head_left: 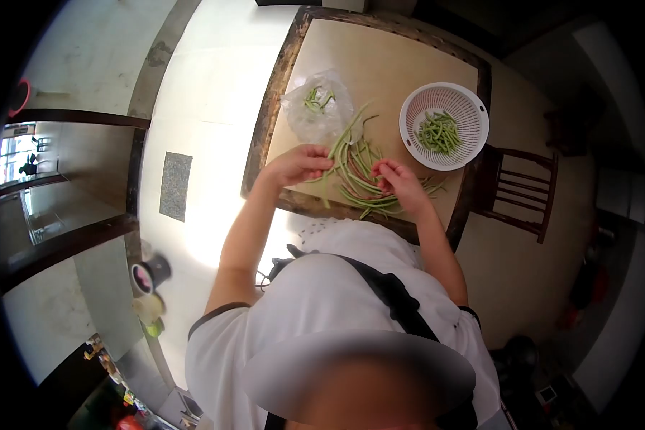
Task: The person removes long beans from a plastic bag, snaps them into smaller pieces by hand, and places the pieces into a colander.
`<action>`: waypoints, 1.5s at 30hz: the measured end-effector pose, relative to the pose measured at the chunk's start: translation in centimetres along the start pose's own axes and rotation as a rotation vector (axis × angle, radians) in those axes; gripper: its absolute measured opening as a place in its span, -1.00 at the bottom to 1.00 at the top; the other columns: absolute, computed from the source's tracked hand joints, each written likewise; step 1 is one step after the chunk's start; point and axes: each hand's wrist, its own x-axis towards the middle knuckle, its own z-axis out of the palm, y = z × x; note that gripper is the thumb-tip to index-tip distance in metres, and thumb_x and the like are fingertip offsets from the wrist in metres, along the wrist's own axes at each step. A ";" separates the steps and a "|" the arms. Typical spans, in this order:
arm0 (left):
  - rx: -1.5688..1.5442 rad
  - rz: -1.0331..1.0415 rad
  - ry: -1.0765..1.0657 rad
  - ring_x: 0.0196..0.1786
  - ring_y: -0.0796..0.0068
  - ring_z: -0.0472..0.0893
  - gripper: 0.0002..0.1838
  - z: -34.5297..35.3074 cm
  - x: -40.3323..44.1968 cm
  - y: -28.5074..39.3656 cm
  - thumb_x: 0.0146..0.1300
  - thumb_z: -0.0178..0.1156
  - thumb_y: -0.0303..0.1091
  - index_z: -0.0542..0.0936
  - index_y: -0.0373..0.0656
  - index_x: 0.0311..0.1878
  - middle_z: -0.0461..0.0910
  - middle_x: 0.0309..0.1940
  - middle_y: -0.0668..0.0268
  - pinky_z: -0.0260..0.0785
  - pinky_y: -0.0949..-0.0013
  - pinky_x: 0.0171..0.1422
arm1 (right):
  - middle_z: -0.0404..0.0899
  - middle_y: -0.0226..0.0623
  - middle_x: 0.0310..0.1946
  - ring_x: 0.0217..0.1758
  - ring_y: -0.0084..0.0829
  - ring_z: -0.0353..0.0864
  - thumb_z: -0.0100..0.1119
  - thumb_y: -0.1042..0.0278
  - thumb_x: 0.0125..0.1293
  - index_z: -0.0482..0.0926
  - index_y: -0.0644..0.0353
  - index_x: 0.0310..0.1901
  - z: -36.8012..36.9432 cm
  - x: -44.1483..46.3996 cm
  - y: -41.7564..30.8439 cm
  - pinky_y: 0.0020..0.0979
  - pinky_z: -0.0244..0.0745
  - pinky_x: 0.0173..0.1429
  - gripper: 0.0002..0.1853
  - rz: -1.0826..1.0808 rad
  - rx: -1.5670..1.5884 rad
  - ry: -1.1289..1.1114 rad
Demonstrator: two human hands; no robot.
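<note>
Over the near part of the table, my left hand (302,165) pinches a long green bean at the left side of a loose heap of long beans (358,168). My right hand (400,185) is closed at the heap's right side, thumb and fingertips together; whatever it may hold is too small to tell. Behind my left hand lies a crumpled clear plastic bag (335,123) with short green bean bits (318,99) on it. To the right stands a white colander (408,118) holding a pile of short cut bean pieces (438,132).
The table (380,57) has a dark, worn wooden edge around a pale top. A wooden chair (519,188) stands against its right side. On the floor at left are a grey mat (175,186) and a dark bucket-like container (150,274).
</note>
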 end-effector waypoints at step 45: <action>-0.381 0.433 0.137 -0.43 0.67 0.47 -0.81 0.0 -3.5 0.1 0.10 0.11 -0.46 0.47 -0.26 -0.20 0.49 -0.45 0.40 0.32 0.69 -0.35 | 0.46 -0.13 -0.41 -0.25 -0.11 0.43 0.03 0.38 0.09 0.43 0.23 -0.28 5.0 7.8 -7.9 -0.26 0.34 -0.20 -0.83 -0.680 -1.108 0.249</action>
